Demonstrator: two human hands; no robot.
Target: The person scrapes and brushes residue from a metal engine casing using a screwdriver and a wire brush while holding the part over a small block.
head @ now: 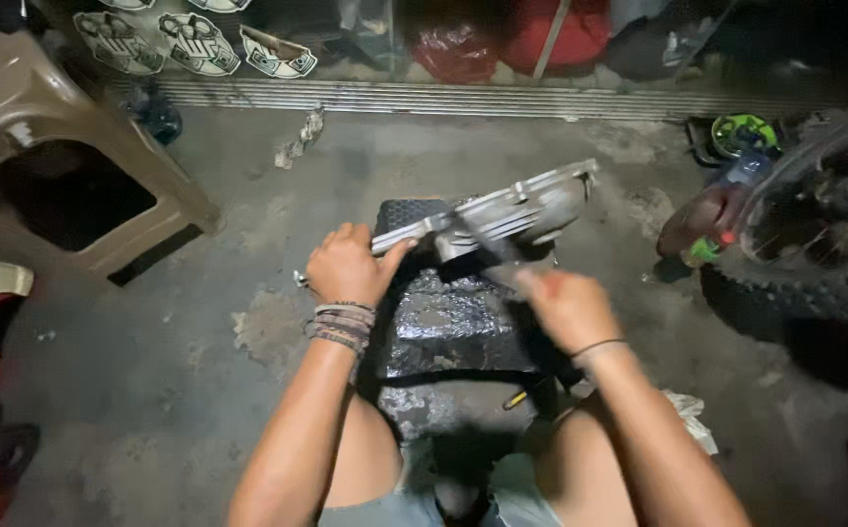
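Note:
A grey metal engine cover (512,210) rests tilted on a black, greasy block (448,322) in front of my knees. My left hand (348,263) grips the cover's left edge and steadies it; several braided bands circle that wrist. My right hand (565,303) is closed around a thin dark tool (490,249) that reaches up and left against the cover's face. The tool is blurred, so its kind is unclear.
A beige plastic stool (53,137) stands at the left. A motorcycle tyre (814,283) sits at the right, with a green and blue object (741,137) beyond it. A metal threshold track (463,98) runs across the back. Stained concrete floor (199,390) surrounds me.

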